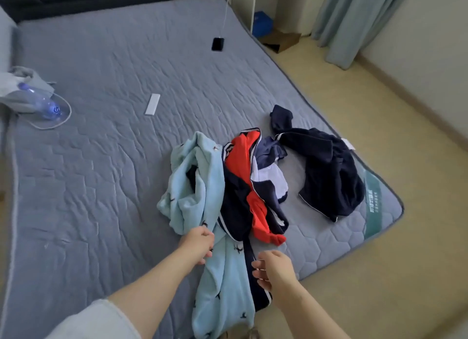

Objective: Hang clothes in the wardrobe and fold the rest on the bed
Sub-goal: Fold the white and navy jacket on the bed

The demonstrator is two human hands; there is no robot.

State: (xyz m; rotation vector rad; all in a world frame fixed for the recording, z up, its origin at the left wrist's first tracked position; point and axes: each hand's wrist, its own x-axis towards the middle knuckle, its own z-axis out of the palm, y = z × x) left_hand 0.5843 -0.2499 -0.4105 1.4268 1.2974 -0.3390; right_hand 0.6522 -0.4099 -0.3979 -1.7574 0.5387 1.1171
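A heap of clothes lies on the near right part of the grey quilted bed (101,186). A light blue fleece garment (200,186) with small dark prints trails from the heap toward me. My left hand (197,242) grips its edge. Beside it lies a navy and red garment (243,194) with white stripes, and a white and lilac piece (271,169). My right hand (273,267) hovers with loosely curled fingers over the navy striped edge, holding nothing. A separate dark navy garment (329,176) is spread near the bed's right corner.
A black phone (217,44) on a white cable lies far up the bed, and a white remote (152,104) lies mid-bed. At the left edge sit a grey cloth (20,95) and a plastic bottle (43,100). Floor, curtain (354,22) and a cardboard box (281,41) are at right.
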